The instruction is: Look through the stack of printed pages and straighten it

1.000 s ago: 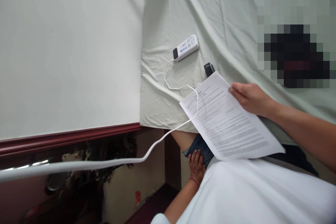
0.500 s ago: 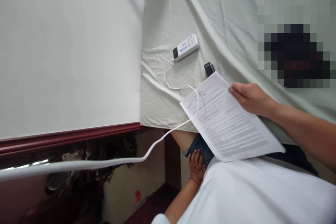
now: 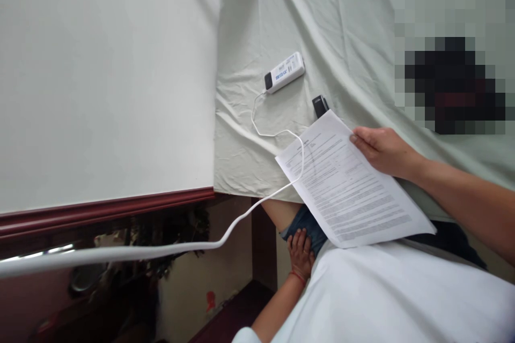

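Paper (image 3: 358, 198) covered in small print slanted across the lower middle of the view, its top edge over pale green cloth (image 3: 362, 53) and its lower end above the wearer's lap, close to the white shirt (image 3: 362, 289). With its middle taken as the centre of the dial, the right hand (image 3: 382, 147) held it at about one o'clock, thumb and forefinger pinching the long edge; how the other fingers were set could not be told. The left hand (image 3: 301, 252) lay at about eight o'clock on blue shorts (image 3: 302, 220), fingers slightly spread, with a red band (image 3: 298, 277) around the wrist.

At eleven o'clock, just beyond the paper's upper corner, a black object (image 3: 321, 106) sat on the cloth, its near end hidden. Farther out in that direction was a white device (image 3: 285, 72) with a dark end and a printed label. A white cable (image 3: 181, 248) ran from its dark end, passed in front of the paper's left part and stretched off towards nine o'clock. At two o'clock, well apart from the paper, was a dark shape (image 3: 454, 86), too pixelated to identify. At ten o'clock spread a pale flat surface (image 3: 108, 75), bordered below by dark red trim (image 3: 107, 208).
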A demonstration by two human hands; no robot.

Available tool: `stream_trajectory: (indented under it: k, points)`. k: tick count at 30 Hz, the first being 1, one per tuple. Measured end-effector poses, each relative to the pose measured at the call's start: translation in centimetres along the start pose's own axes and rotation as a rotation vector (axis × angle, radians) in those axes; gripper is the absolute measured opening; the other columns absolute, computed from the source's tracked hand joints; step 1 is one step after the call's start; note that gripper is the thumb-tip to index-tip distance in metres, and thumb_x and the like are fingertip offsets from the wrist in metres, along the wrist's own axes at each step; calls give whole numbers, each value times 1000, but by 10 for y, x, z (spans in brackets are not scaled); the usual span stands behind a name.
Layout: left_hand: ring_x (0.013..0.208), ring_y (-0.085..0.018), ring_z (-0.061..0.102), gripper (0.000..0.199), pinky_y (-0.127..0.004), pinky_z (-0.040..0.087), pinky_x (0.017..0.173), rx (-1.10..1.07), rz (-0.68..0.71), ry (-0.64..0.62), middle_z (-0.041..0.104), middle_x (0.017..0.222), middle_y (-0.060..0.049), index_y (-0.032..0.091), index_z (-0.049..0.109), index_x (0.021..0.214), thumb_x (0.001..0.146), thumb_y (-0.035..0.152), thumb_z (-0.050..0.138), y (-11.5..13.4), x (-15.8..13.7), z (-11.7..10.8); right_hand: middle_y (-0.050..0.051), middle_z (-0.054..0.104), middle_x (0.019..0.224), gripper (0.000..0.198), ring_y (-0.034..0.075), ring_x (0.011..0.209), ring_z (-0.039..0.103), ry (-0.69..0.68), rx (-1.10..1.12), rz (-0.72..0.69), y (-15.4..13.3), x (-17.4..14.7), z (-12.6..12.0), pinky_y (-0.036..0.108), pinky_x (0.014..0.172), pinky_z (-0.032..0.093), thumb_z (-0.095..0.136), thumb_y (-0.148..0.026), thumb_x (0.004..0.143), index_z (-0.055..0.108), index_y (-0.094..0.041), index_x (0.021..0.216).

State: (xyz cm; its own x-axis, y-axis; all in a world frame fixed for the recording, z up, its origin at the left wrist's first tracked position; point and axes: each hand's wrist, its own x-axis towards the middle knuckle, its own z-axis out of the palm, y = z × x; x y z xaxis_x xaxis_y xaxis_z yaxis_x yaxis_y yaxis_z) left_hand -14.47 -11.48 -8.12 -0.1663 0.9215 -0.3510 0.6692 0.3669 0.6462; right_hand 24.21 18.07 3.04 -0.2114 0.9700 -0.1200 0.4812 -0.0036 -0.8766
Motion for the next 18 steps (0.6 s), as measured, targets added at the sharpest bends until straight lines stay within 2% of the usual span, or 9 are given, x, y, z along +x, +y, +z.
stream_trajectory:
  k: [5,10,14,18]
  points:
    - [142,-50,56,28,-65,8,129,-2,4,5,76,132,-17,36,83,100,75,47,81,-1,0,0,3,49,62,33,22,60,48,-2,-6,-4,1,0,0,37,68,34,42,-41,98,34,-26,70]
    - [143,-49,55,33,-70,18,126,216,58,-70,73,138,-17,34,83,107,81,48,68,-7,0,0,2,49,62,34,22,61,48,7,-15,-17,2,1,0,37,68,34,42,-42,98,33,-26,70]
    - [138,-48,60,40,-74,29,119,404,170,-69,73,137,-20,32,81,114,88,46,55,-16,-1,3,2,47,60,34,22,61,49,6,-17,-18,1,0,-1,36,67,35,43,-41,99,33,-26,70]
    - [129,-44,68,45,-71,41,111,516,345,34,76,130,-21,28,80,115,93,40,43,-20,-2,8,1,47,59,34,21,61,49,9,-17,-14,0,0,-1,36,66,36,43,-41,99,34,-26,70]
